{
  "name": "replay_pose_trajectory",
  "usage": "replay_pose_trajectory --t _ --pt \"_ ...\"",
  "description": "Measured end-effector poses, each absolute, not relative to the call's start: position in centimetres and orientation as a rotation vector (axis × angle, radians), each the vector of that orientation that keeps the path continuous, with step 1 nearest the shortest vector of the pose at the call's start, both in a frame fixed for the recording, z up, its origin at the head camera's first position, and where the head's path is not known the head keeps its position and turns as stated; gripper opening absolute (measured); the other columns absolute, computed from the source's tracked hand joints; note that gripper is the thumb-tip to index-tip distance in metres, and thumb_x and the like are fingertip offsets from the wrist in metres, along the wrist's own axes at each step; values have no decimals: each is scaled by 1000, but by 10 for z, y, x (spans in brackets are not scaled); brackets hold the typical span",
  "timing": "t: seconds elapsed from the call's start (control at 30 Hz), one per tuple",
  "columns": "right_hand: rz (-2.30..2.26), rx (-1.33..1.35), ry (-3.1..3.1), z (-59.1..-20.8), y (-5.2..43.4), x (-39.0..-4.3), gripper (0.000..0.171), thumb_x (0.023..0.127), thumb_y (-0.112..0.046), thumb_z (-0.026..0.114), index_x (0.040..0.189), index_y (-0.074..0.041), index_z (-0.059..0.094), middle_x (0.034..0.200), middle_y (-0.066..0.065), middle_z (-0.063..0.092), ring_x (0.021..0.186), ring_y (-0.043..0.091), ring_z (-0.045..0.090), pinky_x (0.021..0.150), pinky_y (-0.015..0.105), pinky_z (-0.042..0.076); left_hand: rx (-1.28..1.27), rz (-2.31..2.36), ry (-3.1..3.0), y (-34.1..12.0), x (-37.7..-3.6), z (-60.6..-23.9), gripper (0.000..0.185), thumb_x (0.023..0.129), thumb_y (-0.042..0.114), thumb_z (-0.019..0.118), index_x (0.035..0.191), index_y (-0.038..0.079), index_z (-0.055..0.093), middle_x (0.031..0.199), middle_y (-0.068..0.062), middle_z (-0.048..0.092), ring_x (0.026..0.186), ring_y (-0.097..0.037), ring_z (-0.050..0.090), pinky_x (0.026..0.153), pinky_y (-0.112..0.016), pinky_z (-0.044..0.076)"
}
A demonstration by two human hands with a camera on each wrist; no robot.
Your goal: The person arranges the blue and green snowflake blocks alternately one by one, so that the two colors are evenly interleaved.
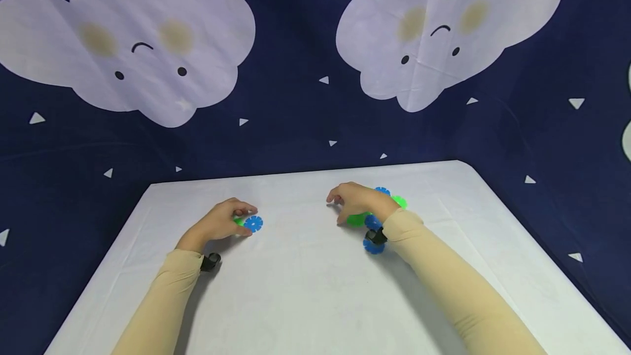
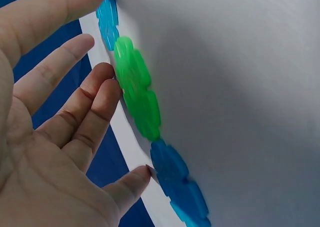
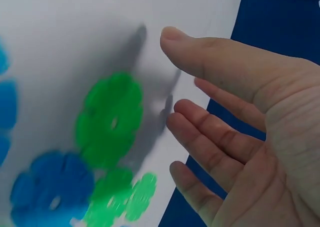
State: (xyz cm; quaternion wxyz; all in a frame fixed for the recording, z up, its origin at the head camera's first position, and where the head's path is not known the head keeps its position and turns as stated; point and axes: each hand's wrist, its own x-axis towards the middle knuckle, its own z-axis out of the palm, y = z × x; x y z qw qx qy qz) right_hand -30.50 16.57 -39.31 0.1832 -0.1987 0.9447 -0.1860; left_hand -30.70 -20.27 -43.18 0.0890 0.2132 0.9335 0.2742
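- The left hand (image 1: pixel 219 222) rests on the table (image 1: pixel 305 289), fingers loose and a little spread, fingertips touching a small row of flower pieces (image 1: pixel 248 223).
- The right hand (image 1: pixel 357 201) hovers with loose, spread fingers and holds nothing.
- That row sits left of the table's middle: blue, green, blue, lined up edge to edge. I cannot tell if they are clipped together.
- A pile of loose pieces (image 1: pixel 377 218), blue and green, lies right of the middle, under the right wrist.
- It looks just started: most pieces are not joined yet.

Bright even overhead light, soft shadows beneath the arms, wrist views blurred close up, slight wide-angle edge bending
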Motion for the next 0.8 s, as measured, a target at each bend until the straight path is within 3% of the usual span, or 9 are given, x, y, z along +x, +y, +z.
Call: replay_pose_trajectory --t 0.27,0.53,0.8 --pt "-512 -540 2658 -397 188 -300 56 78 -17 88 129 -12 67 125 6 68 116 22 60 104 39 49 621 862 2773 -198 -310 -436 45 74 19 89 117 15 75 117 -7 65 106 -23 60 98 -47 49" --pt "-516 -581 2661 -396 195 -295 55 76 -14 88 127 -8 68 120 6 70 112 23 62 100 39 51 619 892 2758 -195 -307 -433 41 75 17 88 114 12 76 120 -9 65 112 -28 61 101 -50 49" --pt "-529 -574 2659 -396 200 -292 53 75 -13 88 124 -8 70 119 4 70 112 22 62 101 38 51 613 895 2747 -195 -308 -434 41 74 16 89 113 12 76 115 -8 66 107 -26 61 98 -48 50"
